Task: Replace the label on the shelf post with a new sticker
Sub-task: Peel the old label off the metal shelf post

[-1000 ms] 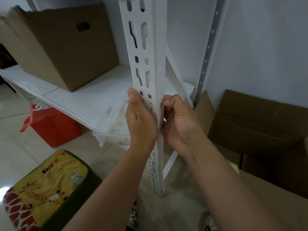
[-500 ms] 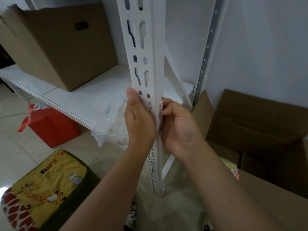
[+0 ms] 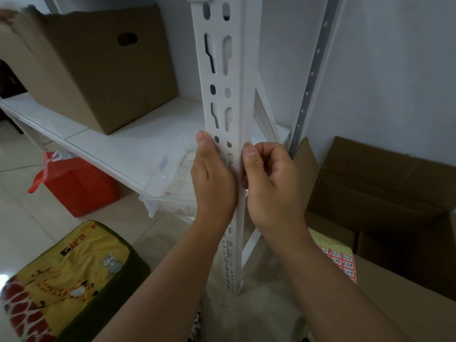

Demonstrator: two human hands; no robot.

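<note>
where the two hands meet, the shelf post (image 3: pixel 228 99) stands upright: white painted metal, angle section, punched with keyhole slots and small oval holes down its front face. left hand (image 3: pixel 213 176) lies flat along the post's left face, fingers straight, thumb tip pressed on the front beside an oval hole. right hand (image 3: pixel 269 183) sits at the post's right edge, fingers curled inward, thumb tip pressed on the corner. whether a sticker is under the right fingers cannot be told; no label surface shows on the post at the contact point.

sticker sheet (image 3: pixel 339 260) lies low right on a flat cardboard surface (image 3: pixel 404 307), well apart from the post: pale yellow backing, red squares with handwritten codes, readable as "0-2-3", "6-3-4", others too small.

white shelf board (image 3: pixel 118 144), smooth and glossy, carries a brown corrugated cardboard box (image 3: pixel 98 67) with an oval hand hole and a torn top edge. clear plastic tray (image 3: pixel 172 174), thin and scuffed, overhangs the shelf edge just beside the left hand. red bag (image 3: pixel 79 188) sits on the tiled floor under the shelf. green-edged cushion (image 3: pixel 64 285), soft fabric, yellow top with giraffe and zebra print, partial lettering "gira". open cardboard box (image 3: pixel 385 193) at right against the wall. grey perforated metal strip (image 3: pixel 311 77) runs up the wall behind.
</note>
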